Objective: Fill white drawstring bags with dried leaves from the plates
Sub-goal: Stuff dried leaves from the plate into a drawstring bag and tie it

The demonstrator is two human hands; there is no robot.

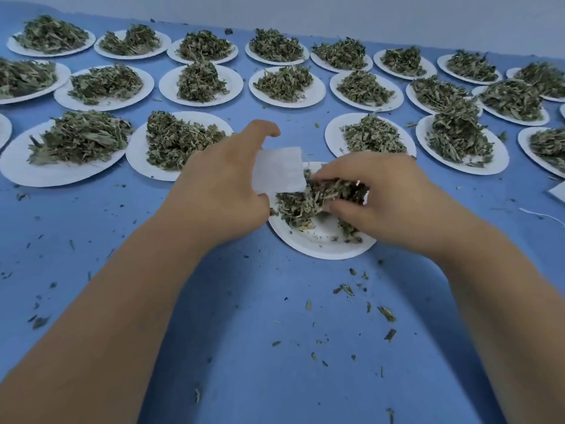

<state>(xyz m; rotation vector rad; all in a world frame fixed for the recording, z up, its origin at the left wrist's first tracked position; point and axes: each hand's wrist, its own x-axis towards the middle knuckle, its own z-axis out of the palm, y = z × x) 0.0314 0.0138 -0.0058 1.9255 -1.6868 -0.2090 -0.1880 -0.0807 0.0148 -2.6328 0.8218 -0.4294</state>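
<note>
head view: left hand [220, 191] is pinching a white drawstring bag [278, 170] just above the near plate [318, 243]. right hand [376, 191] is gripping a clump of dried leaves [324, 195] beside the bag's edge, over that plate. rows of leaf-piled plates [198, 84] are sitting on the blue table [244, 301], with crumbs scattered.

Packed plates [169, 87] ahead, open tabletop [260, 301] near

There is only one camera, worn on my head. It looks forward and down, close above the blue table [269, 316], and its wide view reaches over the rows of plates [233, 87] to the far wall [397, 13].
</note>
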